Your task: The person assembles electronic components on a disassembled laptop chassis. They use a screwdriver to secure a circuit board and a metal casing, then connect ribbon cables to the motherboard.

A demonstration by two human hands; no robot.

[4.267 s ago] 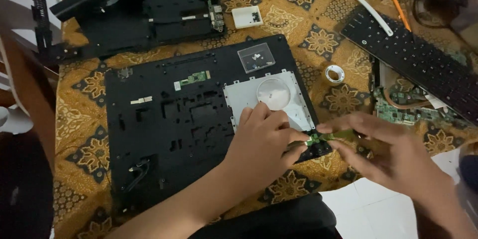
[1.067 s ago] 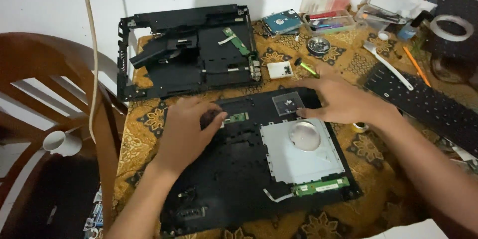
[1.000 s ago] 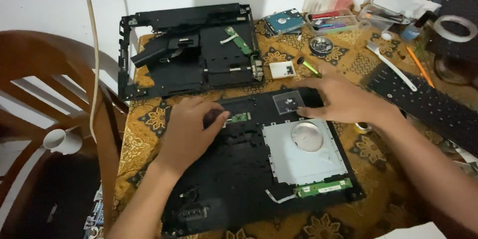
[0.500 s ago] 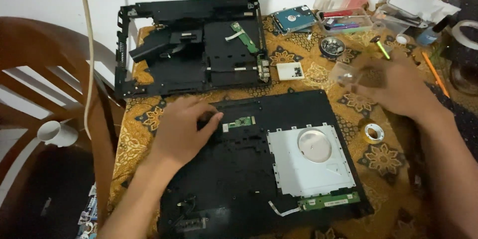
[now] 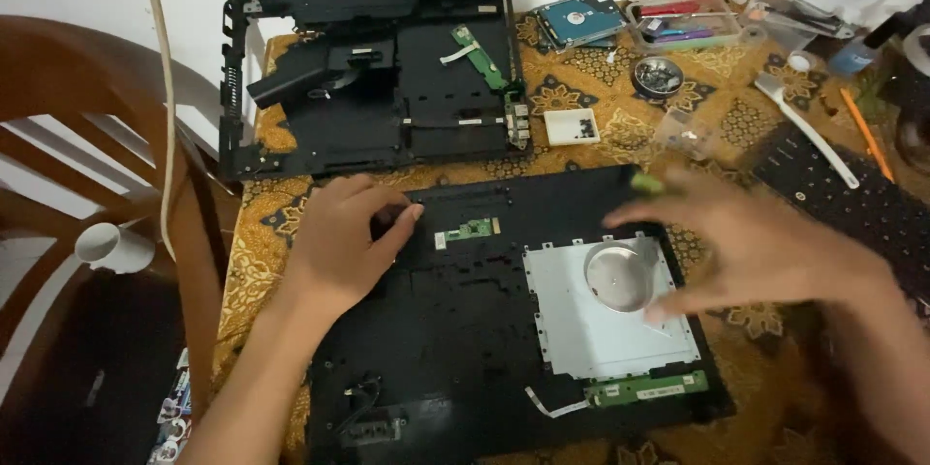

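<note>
Black laptop base panel [image 5: 455, 329], lying flat on patterned cloth, silver metal plate [image 5: 605, 315] at right, small green board [image 5: 468, 230] near top

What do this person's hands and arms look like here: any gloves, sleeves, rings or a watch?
Both the left hand and the right hand are bare: no gloves, and no rings or watch visible. Both forearms are uncovered as far as the frame shows, with no sleeve in view. The right hand is motion-blurred.

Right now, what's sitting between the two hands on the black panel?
In the head view, a small green circuit board lies on the black laptop panel between the left hand and right hand.
</note>
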